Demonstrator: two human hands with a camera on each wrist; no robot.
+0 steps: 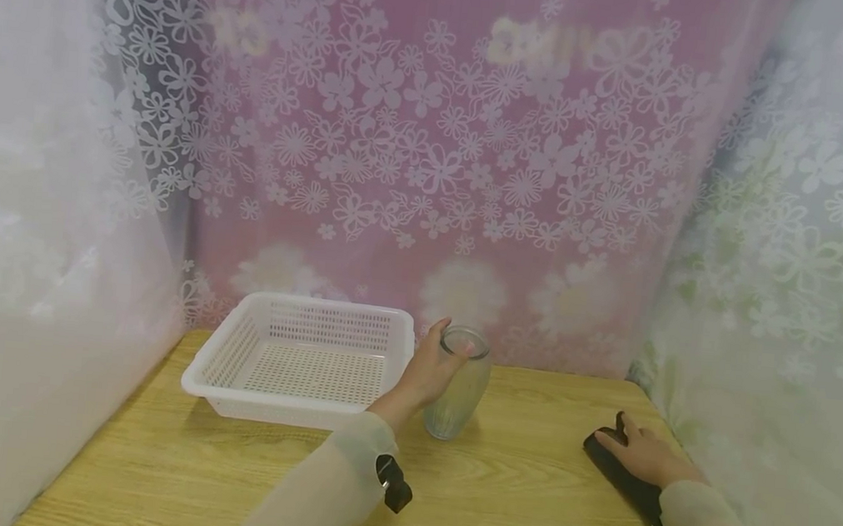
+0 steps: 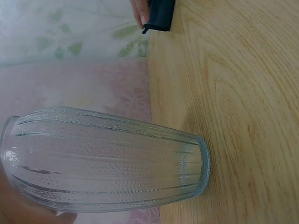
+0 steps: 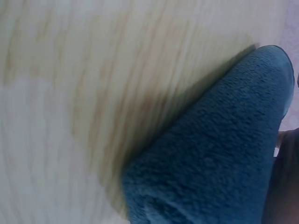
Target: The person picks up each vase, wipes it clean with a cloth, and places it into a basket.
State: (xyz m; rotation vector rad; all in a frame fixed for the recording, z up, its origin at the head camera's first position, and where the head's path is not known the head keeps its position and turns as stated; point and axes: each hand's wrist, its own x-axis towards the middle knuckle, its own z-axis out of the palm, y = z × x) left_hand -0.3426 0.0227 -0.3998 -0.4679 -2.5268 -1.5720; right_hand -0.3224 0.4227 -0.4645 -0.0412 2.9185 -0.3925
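My left hand (image 1: pixel 429 370) grips a clear ribbed glass vase (image 1: pixel 461 392) near its rim, with the thumb at the front of the neck. The vase is roughly upright with a slight tilt; in the left wrist view its textured side (image 2: pixel 107 161) and thick base show. Whether the base touches the table is hard to tell. At the right, my right hand (image 1: pixel 641 453) holds a dark folded cloth (image 1: pixel 624 481), with part of it rising between thumb and fingers. Up close in the right wrist view, the cloth (image 3: pixel 210 144) looks fuzzy and blue-grey; most of that hand is hidden there.
A white perforated plastic basket (image 1: pixel 273 413) stands left of the vase. Everything is on a wood-grain table (image 1: pixel 506 504). Flowered curtains (image 1: pixel 433 130) hang behind and on both sides, close to the table's edges.
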